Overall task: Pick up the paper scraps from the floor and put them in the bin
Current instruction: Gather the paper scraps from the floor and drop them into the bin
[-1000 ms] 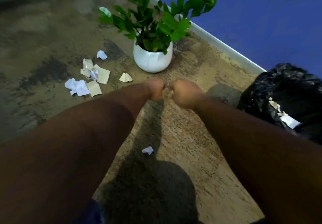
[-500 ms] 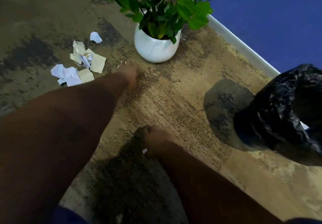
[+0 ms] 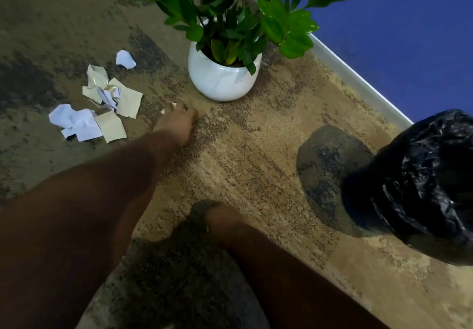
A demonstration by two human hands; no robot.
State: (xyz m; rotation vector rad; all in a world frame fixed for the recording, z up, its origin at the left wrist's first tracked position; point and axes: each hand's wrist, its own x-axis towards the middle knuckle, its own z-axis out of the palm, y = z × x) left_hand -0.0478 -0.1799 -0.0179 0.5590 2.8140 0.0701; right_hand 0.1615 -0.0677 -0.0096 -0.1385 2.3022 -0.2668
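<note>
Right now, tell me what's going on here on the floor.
A person is clearing torn paper off the carpet. The left hand is down on a tan scrap in front of the white plant pot; the right hand is low on the carpet nearer the body, its fingers hidden. A pile of scraps lies further left, untouched. The black-bagged bin stands at right.

The left hand [image 3: 176, 121] is down on a beige scrap [image 3: 174, 104] near the white pot [image 3: 220, 78]; the right hand [image 3: 220, 216] is on the carpet [image 3: 268, 149].
</note>
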